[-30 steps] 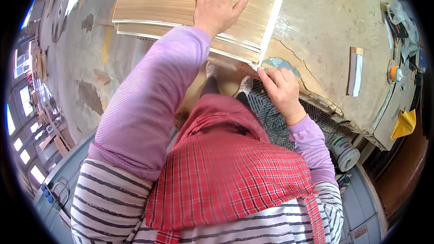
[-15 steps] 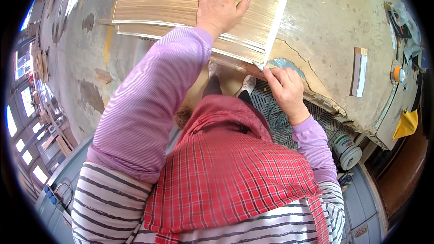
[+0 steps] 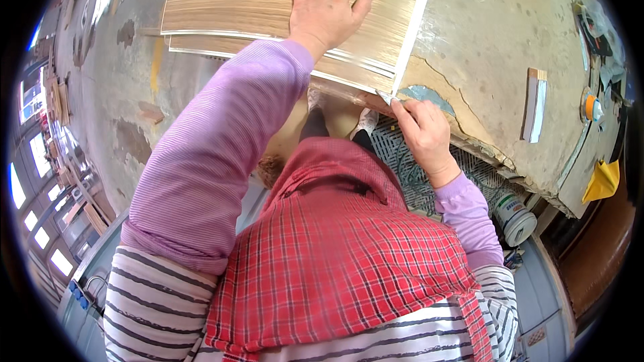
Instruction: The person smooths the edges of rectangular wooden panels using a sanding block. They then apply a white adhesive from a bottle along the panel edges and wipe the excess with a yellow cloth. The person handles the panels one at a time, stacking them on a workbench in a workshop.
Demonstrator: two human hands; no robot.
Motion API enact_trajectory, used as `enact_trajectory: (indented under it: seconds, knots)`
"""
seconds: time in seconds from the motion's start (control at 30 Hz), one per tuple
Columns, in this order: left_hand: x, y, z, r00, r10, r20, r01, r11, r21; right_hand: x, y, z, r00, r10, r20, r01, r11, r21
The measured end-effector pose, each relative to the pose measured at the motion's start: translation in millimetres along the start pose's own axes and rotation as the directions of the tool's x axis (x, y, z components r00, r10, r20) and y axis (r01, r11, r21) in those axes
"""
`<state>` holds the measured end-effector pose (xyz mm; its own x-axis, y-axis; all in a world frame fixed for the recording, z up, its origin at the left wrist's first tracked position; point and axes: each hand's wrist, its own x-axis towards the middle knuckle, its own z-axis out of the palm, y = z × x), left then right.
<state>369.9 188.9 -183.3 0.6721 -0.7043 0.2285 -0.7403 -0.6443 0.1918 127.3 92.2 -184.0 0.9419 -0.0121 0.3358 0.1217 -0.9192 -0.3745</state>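
Observation:
Wood-grain panels [image 3: 228, 0] with pale edges lie stacked on the worktable [image 3: 479, 33], the lower one jutting out toward me. My left hand [image 3: 327, 10] rests flat on the top panel, fingers spread. At the near right corner of the stack, my right hand [image 3: 424, 131] pinches a small pointed metal blade [image 3: 384, 96]. The blade's tip is at the panel's corner, by the white strip [image 3: 414, 30] along the right edge. Any handle is hidden by my fingers.
The worktable's front edge [image 3: 500, 159] is worn and broken. To the right lie a short wooden block [image 3: 534, 105], an orange-and-white roll [image 3: 591, 108] and a yellow cloth [image 3: 602, 182]. A white bucket [image 3: 515, 220] stands below, beside a patterned mat [image 3: 396, 151].
Almost nothing differs: the view has shifted slightly. My left hand still presses on the panel, and my right hand keeps the blade at the corner.

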Motion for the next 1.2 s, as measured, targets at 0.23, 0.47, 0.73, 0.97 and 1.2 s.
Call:
enact_trajectory:
  seconds: [0.23, 0.47, 0.73, 0.97, 1.2]
  knots:
    - [-2.7, -0.5, -0.1, 0.997, 0.037, -0.063, -0.037, 0.999, 0.004, 22.4, -11.5, 7.8, 1.000, 0.015, 0.022, -0.017, 0.998, 0.067]
    - [-0.9, -0.8, 2.9, 0.997, 0.054, -0.063, -0.053, 0.999, 0.007, 28.9, -10.5, 11.3, 1.000, -0.016, -0.002, 0.017, 0.994, 0.107]
    - [1.3, 4.5, 0.2, 0.997, 0.034, -0.076, -0.035, 0.999, -0.009, 29.9, -7.0, 13.6, 1.000, -0.023, -0.017, 0.025, 0.989, 0.144]
    - [-1.8, 0.2, 0.7, 0.997, 0.051, -0.063, -0.051, 0.999, 0.008, 16.5, -6.0, 1.6, 0.999, 0.031, 0.011, -0.032, 0.997, 0.073]
    - [-5.8, -12.9, 11.8, 0.996, 0.078, -0.045, -0.077, 0.997, 0.026, 3.8, -6.6, -11.6, 0.989, 0.144, 0.041, -0.143, 0.989, -0.029]
